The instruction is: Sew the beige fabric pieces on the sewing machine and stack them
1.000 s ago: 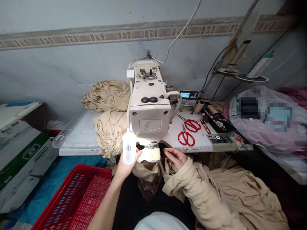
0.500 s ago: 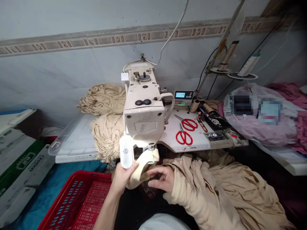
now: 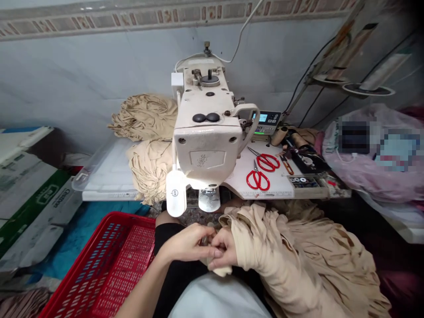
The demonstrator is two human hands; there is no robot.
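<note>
My left hand (image 3: 194, 242) and my right hand (image 3: 224, 248) meet over my lap, fingertips pinched together. Between them is a cream fabric band (image 3: 221, 269), mostly covered by the fingers; its lower end pokes out beneath. A beige garment (image 3: 278, 251) is bunched around my right wrist and forearm and spreads over to the right. Just beyond my hands stands the sewing machine (image 3: 207, 154); no fabric shows at its small lit plate (image 3: 209, 201).
A red basket (image 3: 115, 260) stands at lower left. Beige cloth piles (image 3: 145, 117) lie left of the machine. Two red-handled scissors (image 3: 258, 180), a control panel (image 3: 265, 122) and a bobbin tray (image 3: 303, 182) are on the right. Thread cones (image 3: 386, 73) rise behind.
The cream band has come away from the machine, down to my lap. My left hand moved right and down with it; my right hand closed on it. The view has tilted down.
</note>
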